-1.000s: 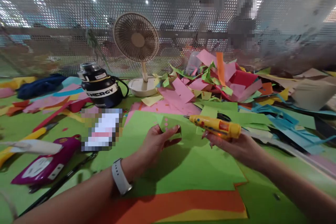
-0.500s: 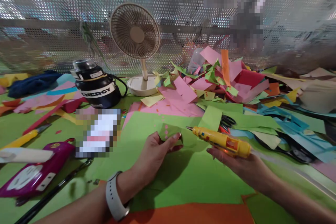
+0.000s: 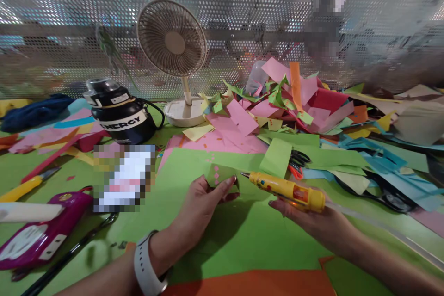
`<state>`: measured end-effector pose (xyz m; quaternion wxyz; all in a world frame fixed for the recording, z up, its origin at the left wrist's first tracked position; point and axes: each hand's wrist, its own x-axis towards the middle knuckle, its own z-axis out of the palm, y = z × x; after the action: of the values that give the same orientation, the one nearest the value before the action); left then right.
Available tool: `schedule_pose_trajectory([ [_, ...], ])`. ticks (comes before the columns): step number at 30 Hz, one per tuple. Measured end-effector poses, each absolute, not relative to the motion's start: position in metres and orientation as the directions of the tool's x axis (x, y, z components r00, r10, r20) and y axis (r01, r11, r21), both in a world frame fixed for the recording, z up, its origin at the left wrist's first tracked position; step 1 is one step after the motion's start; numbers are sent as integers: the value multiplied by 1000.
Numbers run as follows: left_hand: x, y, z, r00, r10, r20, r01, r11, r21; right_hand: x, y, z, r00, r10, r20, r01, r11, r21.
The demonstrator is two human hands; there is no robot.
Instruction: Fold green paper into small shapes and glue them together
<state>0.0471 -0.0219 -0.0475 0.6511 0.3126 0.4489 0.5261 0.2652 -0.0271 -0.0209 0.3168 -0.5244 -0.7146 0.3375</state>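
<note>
Two items lie at the far left of the green worktop [image 3: 83, 259]: a yellow-handled tool [image 3: 26, 188] and a purple case [image 3: 64, 212]. Next stands a black bottle [image 3: 125, 122], lettering partly legible, with a pixelated screen [image 3: 126, 178] lying in front of it. A fan [image 3: 175, 42] stands upright beyond. My left hand [image 3: 203, 206], a pale watch band [image 3: 143, 263] at the wrist, pinches a small green paper piece [image 3: 215, 169] marked with pink diamonds, raised above a large green sheet [image 3: 183, 162]; thumb is uppermost. To its right, my right hand [image 3: 315, 224] grasps a yellow pen-shaped tool [image 3: 282, 189], metal tip directed left, just beside the paper piece; contact cannot be confirmed. Behind the tool lie orange-and-black scissors [image 3: 299, 159], partly covered, and mixed paper scraps [image 3: 243, 118] are heaped towards the mesh.
</note>
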Motion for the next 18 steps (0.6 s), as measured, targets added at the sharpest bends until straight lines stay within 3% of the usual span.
schedule_pose_trajectory([
  [4, 48, -22, -46, 44, 967, -252, -400, 248, 882, 265, -27, -22, -202, 979, 13, 521, 118, -846],
  [18, 49, -24, -41, 30, 969, -245, -359, 239, 902, 264, -28, -23, -181, 983, 15, 474, 101, -875],
])
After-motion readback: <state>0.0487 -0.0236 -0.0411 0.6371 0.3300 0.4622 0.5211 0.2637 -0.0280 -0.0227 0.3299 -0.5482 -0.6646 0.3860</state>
